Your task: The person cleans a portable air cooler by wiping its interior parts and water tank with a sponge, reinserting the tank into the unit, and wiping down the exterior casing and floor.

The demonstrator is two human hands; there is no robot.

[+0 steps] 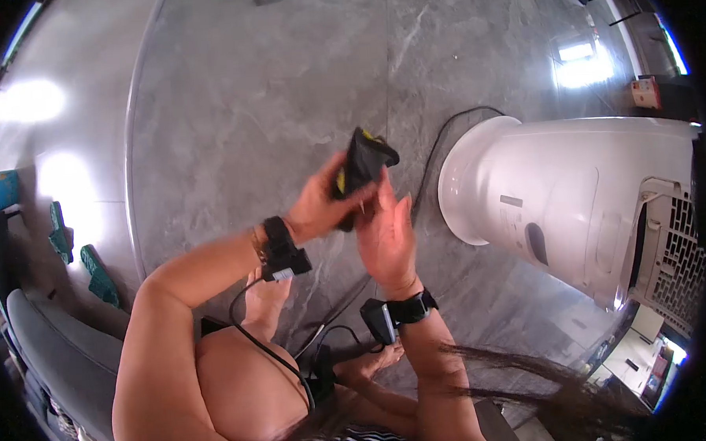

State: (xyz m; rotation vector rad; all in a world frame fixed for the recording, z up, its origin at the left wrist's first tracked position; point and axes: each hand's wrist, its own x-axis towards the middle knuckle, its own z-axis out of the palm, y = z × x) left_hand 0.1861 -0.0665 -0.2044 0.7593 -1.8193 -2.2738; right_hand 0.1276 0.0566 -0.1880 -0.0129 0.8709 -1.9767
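Note:
Near the middle of the head view, a black cloth-like item point(364, 163) with yellow patches is held up above the grey floor. My left hand point(322, 200) grips it from the left side, fingers wrapped round its lower part. My right hand point(387, 239) is just below and to the right, palm turned up, with its fingertips close to the item's lower edge. Its fingers look extended and partly blurred; whether they touch the item is unclear. Each wrist wears a black strap with a small device, the left device point(286, 265) and the right device point(381, 322).
A large white appliance point(557, 196) lies across the right, with a black cable point(436, 150) curving over the tiled floor point(261, 90). Cables run between my bare feet. A grey cushioned seat point(55, 344) and green objects point(97, 275) are at left.

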